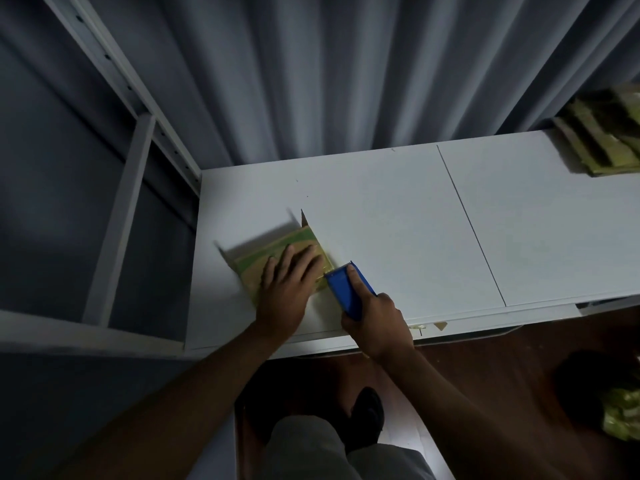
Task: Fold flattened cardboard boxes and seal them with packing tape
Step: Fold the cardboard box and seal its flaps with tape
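A small cardboard box [277, 261], brown with green print, sits on the white desk [398, 220] at the lower left of its top, blurred along its left and far edges. 1 flap stands upright at its far corner. The left hand [287, 289] lies flat on the box's top panel, fingers straight and spread, pressing down. Just right of it, touching the box's near right corner, is a blue tape dispenser [349, 289], its serrated edge pointing toward the box. The right hand [377, 323] grips the dispenser's body, fingers wrapped round it and 1 fingertip laid along the top. A glossy strip across the box may be tape, though the blur makes that hard to confirm.

A thin seam runs across the desk right of centre. At the upper right of the frame a stack of flattened boxes [602, 140] lies on the desk's far end, well apart from the hands. Grey curtains [311, 81] hang behind the desk. A pale metal shelf frame [131, 168] fills the left side. At the bottom of the frame are the person's grey-trousered leg [311, 452] and a dark shoe [367, 417] on a reddish-brown floor [485, 358].
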